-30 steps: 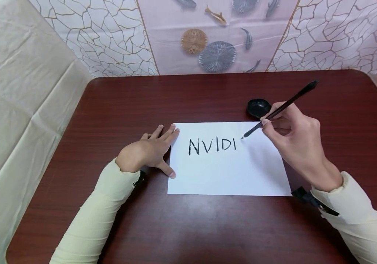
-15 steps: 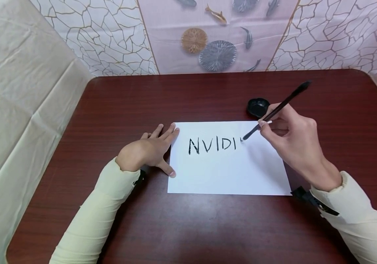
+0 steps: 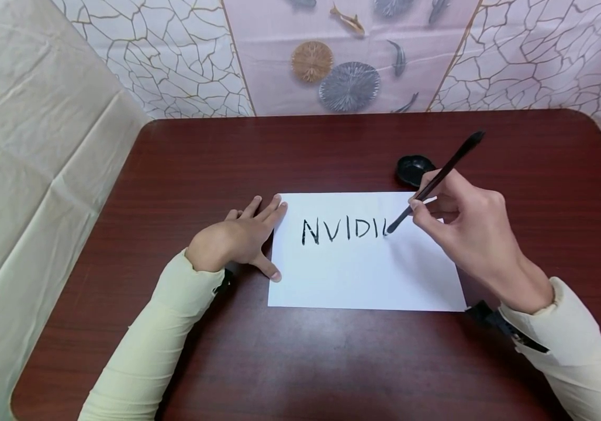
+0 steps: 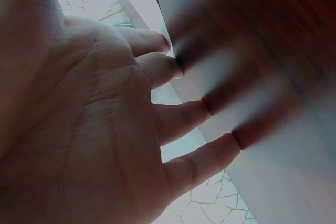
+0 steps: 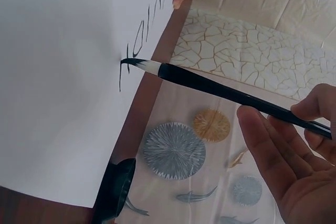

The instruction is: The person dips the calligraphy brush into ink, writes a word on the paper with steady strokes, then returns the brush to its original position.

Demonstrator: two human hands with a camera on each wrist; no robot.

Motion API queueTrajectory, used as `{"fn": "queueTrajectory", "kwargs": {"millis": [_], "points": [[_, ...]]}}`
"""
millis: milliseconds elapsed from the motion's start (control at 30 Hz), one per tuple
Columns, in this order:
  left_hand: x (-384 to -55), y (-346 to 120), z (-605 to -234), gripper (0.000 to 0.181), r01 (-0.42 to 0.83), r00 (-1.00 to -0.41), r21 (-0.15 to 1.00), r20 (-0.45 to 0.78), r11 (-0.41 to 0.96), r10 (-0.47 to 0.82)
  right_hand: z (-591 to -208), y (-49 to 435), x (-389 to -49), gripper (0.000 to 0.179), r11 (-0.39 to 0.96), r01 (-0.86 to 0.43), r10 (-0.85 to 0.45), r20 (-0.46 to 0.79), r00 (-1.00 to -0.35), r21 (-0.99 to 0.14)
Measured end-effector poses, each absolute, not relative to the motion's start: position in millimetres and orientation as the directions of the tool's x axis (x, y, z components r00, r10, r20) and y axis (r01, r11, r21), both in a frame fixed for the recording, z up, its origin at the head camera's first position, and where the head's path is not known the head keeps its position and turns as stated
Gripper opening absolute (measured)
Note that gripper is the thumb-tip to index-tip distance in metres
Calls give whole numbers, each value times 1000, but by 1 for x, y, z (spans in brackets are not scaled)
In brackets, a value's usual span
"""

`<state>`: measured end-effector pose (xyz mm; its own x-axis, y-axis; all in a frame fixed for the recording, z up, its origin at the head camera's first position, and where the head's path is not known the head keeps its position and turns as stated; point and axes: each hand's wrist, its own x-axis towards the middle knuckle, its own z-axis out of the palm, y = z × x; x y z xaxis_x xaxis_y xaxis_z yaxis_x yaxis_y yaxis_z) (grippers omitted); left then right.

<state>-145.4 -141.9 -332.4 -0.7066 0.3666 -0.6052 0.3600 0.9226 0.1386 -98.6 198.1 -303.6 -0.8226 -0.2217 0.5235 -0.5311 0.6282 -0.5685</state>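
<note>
My right hand (image 3: 471,225) pinches a dark-handled brush (image 3: 439,175), slanted with its top end up and to the right. In the right wrist view the brush (image 5: 210,90) has white bristles with a black, bent tip touching the paper. A white sheet of paper (image 3: 353,278) bears the black letters "NVIDI" and a further upright stroke under the tip. My left hand (image 3: 234,242) lies spread at the sheet's left edge, fingertips and thumb on the paper. From the left wrist, the palm of that hand (image 4: 89,114) shows, with its fingers straight and apart.
Just behind the sheet stands a small black dish (image 3: 413,169), partly covered by the right hand. The reddish-brown table (image 3: 258,158) has rounded far corners. Patterned cloth (image 3: 348,58) hangs behind it, and a pale cloth (image 3: 32,146) on the left.
The brush tip has moved down the paper, drawing a stroke right of the last "I". The right hand has shifted slightly and the brush stands steeper. My left hand keeps its place on the sheet.
</note>
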Motion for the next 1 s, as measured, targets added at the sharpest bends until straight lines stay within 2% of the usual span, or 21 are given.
{"fn": "queueTrajectory", "kwargs": {"millis": [433,1000], "points": [[-146,-141,-332,146,355,-706,144,-607,924,366,-305,204,-103,24,648,-528,-156,584,-797,-548],[-146,-141,-333,147,357,-708,140,-604,924,365,-310,206,-109,24,642,-500,-136,555,-820,-582]]}}
